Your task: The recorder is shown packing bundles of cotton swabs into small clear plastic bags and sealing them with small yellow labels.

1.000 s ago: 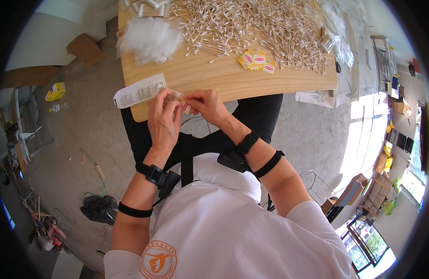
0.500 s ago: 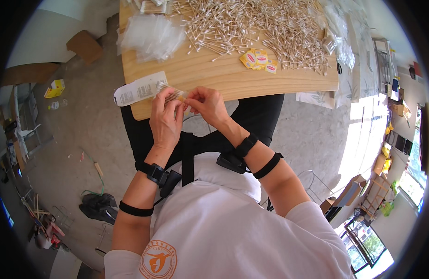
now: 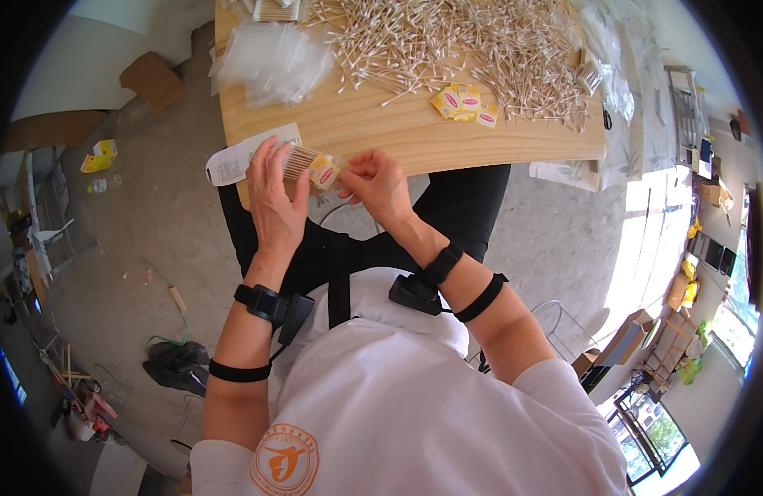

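Note:
My left hand [image 3: 276, 198] holds a small clear bag of cotton swabs [image 3: 303, 162] with a yellow and red label at its right end. It hangs just off the near edge of the wooden table [image 3: 398, 132]. My right hand [image 3: 380, 183] pinches the bag's labelled end with its fingertips. A big loose pile of cotton swabs [image 3: 448, 45] covers the far part of the table. A few yellow labels [image 3: 462, 102] lie in front of that pile.
A heap of empty clear bags [image 3: 270, 59] lies at the table's left. A white paper sheet [image 3: 237, 159] hangs over the near left corner. More clear bags [image 3: 600, 50] sit at the right end. Cardboard pieces [image 3: 150, 78] and clutter lie on the concrete floor to the left.
Both hands stay together at the table's near edge working on the bag. The bag with its yellow label now shows more plainly between the fingers.

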Action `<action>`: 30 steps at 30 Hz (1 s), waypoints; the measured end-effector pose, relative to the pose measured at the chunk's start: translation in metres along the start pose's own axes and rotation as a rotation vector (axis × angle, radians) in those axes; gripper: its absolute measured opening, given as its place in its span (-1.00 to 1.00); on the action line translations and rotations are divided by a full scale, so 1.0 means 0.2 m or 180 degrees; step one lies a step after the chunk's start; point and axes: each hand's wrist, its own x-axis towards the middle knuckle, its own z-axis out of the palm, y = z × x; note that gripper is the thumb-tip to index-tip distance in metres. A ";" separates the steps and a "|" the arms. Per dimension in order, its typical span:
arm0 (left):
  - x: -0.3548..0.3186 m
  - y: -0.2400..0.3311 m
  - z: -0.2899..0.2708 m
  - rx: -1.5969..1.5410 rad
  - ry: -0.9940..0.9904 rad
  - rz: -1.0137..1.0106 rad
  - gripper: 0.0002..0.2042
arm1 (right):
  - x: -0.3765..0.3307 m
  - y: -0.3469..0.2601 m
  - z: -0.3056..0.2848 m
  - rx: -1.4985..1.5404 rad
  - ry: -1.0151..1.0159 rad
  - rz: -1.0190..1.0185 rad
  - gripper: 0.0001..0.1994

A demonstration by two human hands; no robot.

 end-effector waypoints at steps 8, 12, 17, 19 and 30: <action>0.01 -0.13 -0.01 -0.0189 -0.0595 0.0021 -0.55 | -0.04 -0.03 0.05 0.0768 0.0412 0.0134 -0.71; 0.01 -0.10 -0.03 0.0008 -0.0800 0.0350 -0.39 | -0.06 0.00 0.03 0.0885 0.0441 0.0577 -0.77; 0.01 -0.17 -0.01 0.0183 -0.1193 0.0590 -0.30 | -0.05 0.00 0.04 0.0816 0.0266 0.0959 -0.81; 0.02 -0.17 -0.01 -0.0046 -0.1274 0.0553 -0.32 | -0.04 0.01 0.03 0.1069 0.0017 0.1249 -0.82; -0.03 -0.23 0.02 0.0275 -0.1343 0.0894 -0.28 | -0.01 0.04 0.04 0.1503 0.0057 0.1243 -0.86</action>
